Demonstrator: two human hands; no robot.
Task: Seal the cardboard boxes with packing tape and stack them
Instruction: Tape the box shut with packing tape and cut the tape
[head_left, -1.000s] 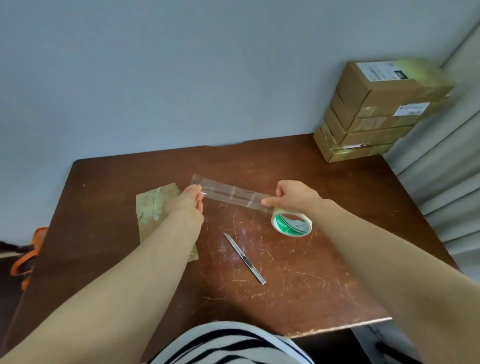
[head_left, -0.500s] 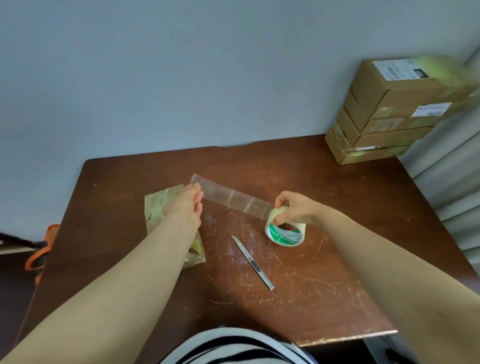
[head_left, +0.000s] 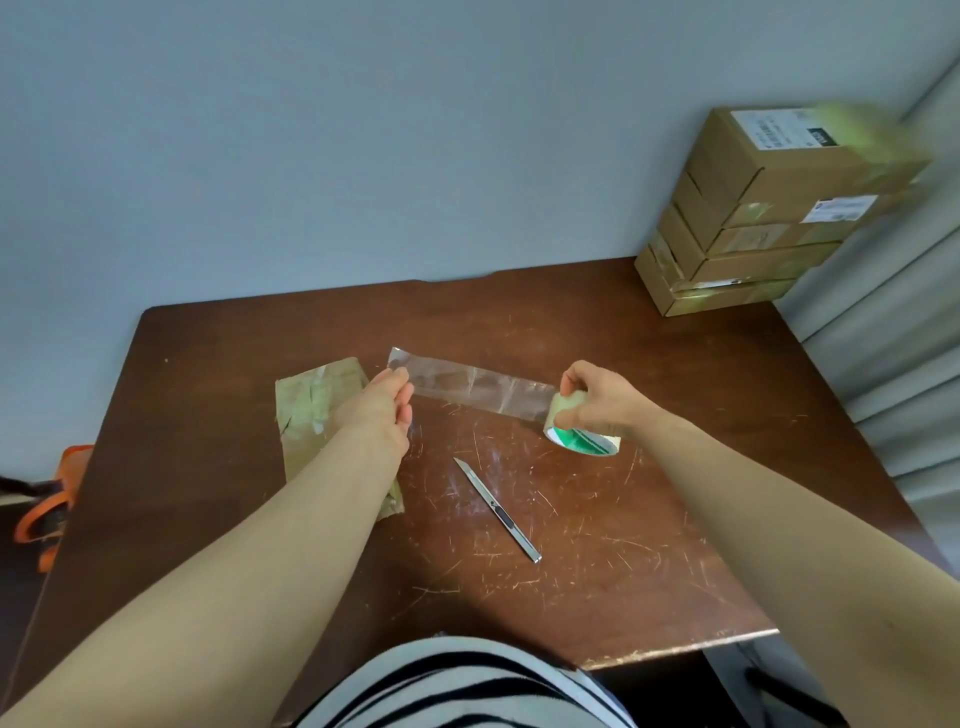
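A clear strip of packing tape (head_left: 478, 387) stretches between my two hands above the brown table (head_left: 649, 545). My left hand (head_left: 382, 410) pinches the strip's free end. My right hand (head_left: 597, 397) grips the tape roll (head_left: 576, 431), which has a green and white core and rests tilted on the table. A flat cardboard box (head_left: 311, 410), patched with tape, lies on the table under my left forearm. A stack of several sealed cardboard boxes (head_left: 753, 228) stands at the table's far right corner.
A slim metal utility knife (head_left: 498, 512) lies on the scratched tabletop between my arms. A grey wall runs behind the table and grey curtains (head_left: 893, 364) hang on the right. An orange object (head_left: 52, 499) sits off the table's left edge.
My right hand has pulled the roll to the right and down onto the table, so the drawn-out strip is longer. My left hand still holds the free end.
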